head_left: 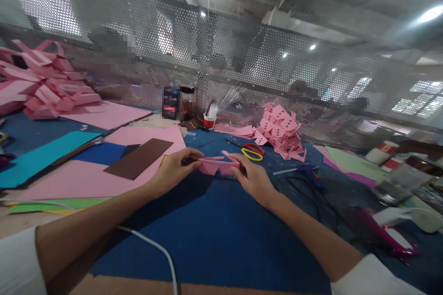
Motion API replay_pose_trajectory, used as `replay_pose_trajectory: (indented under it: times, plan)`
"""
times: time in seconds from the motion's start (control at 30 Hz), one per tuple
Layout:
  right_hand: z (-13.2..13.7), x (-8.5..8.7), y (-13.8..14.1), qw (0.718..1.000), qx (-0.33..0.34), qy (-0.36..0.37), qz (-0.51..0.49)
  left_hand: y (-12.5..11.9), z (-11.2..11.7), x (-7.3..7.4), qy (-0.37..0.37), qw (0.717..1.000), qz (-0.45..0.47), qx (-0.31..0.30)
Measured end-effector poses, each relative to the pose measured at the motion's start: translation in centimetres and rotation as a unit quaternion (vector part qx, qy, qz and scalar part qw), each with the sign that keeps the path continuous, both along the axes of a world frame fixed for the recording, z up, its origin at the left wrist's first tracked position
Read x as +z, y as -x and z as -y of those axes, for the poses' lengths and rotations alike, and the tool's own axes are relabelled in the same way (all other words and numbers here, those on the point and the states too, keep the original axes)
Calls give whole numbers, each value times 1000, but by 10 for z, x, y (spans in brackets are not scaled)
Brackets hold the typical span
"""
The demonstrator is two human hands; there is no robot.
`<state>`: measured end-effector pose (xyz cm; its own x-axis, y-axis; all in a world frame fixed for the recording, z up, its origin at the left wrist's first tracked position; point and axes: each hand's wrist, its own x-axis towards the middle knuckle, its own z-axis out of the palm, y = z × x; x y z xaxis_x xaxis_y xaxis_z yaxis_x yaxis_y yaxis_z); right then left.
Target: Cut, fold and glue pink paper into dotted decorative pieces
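Note:
Between my two hands, above the blue table mat (221,235), is a folded pink foam strip (218,167) with a notch in its lower edge. My left hand (176,166) pinches its left end. At the other end my right hand (254,177) grips it between thumb and fingers. A narrow pink flap stands up along the top of the strip. Just beyond my right hand lie scissors (253,151) with red and yellow handles. A blue glue gun (309,175) rests to the right, its clear stick pointing left.
Pink, brown (138,159) and teal sheets (48,154) lie at left, below a heap of pink loops (48,83). Dotted pink pieces (280,131) are piled at the back, near a red-and-white cup (209,120). A white cable (155,244) crosses the front; a perforated metal screen (235,64) stands behind.

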<state>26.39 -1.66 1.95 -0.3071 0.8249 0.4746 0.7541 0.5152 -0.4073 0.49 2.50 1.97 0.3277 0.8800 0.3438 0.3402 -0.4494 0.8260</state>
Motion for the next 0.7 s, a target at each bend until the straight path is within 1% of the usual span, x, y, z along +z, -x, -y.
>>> replay_pose_trajectory:
  times: [0.17,0.33,0.43,0.57,0.63,0.7]
  plan:
    - [1,1,0,999,31,-16,-5,0,-1,-2,2,1000,11,-2]
    - [0,1,0,1000,19,4,-12,-1,1,0,0,1000,13,-3]
    - [1,1,0,1000,9,16,-16,1,1,1,-32,999,-20,3]
    - [3,0,2,1000,17,12,-4,1,1,0,-104,993,-63,-8]
    - [4,-1,2,1000,13,11,17,2,-2,-1,-129,989,-70,6]
    - [3,1,2,999,-6,1,36,3,-4,-3,-138,988,-71,19]
